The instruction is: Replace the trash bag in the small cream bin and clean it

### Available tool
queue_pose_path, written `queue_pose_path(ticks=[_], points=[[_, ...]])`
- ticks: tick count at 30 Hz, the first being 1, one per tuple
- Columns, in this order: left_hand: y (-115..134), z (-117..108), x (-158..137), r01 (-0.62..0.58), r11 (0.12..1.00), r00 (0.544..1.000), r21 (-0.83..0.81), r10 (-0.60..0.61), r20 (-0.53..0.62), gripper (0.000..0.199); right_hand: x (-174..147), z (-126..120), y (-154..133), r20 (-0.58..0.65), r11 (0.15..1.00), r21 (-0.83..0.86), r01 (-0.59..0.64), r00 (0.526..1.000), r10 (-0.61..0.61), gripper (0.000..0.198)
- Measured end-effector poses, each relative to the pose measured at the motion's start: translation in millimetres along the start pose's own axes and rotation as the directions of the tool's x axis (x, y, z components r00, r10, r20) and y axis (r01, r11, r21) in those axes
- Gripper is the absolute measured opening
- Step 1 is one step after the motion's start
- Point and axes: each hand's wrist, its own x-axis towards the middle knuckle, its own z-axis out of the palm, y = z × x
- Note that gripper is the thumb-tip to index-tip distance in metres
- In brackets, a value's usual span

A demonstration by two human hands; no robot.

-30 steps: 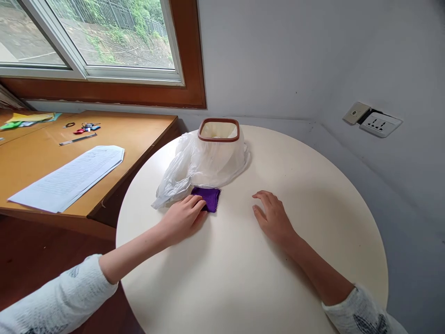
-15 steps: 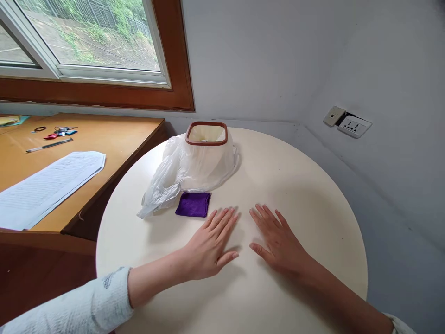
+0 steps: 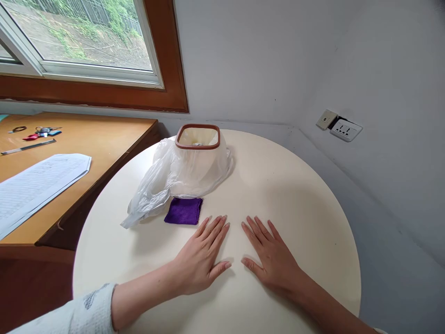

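Note:
My left hand point(image 3: 201, 255) lies palm down on the round white table point(image 3: 292, 195), fingers stretched out, holding nothing. Just beyond its fingertips is a folded purple cloth point(image 3: 183, 211). My right hand point(image 3: 271, 255) rests flat on the tabletop too, its fingers a little spread and nothing under them that I can see. Behind the cloth stands a small bin with a brown rim point(image 3: 198, 147). A thin white plastic bag point(image 3: 153, 185) lines it and spills out to the left. Something small shows inside the bin, too unclear to name.
To the left is a wooden desk point(image 3: 114, 134) with stacked papers point(image 3: 45, 178), a pen point(image 3: 28, 146), and keys point(image 3: 45, 131). A window point(image 3: 90, 41) is above it. A wall socket point(image 3: 346, 130) is on the right wall.
The whole view has shifted slightly, so things sit lower and more to the left. My right hand's fingers look a little straighter and flatter on the table.

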Motion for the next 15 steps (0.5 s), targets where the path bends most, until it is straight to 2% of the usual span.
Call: queue_pose_path(ticks=[9,15], points=[[-0.4,0.3,1.2,0.000,1.000,1.000,-0.014,0.000,0.001,0.070,0.4,1.1,1.1,-0.034,1.000,0.008,0.008,0.999,-0.008,0.067],[0.0,-0.6,1.9,0.008,1.000,1.000,-0.005,-0.008,0.028,0.070,1.0,-0.5,0.8,-0.002,1.000,0.016,-0.002,1.000,0.002,0.066]])
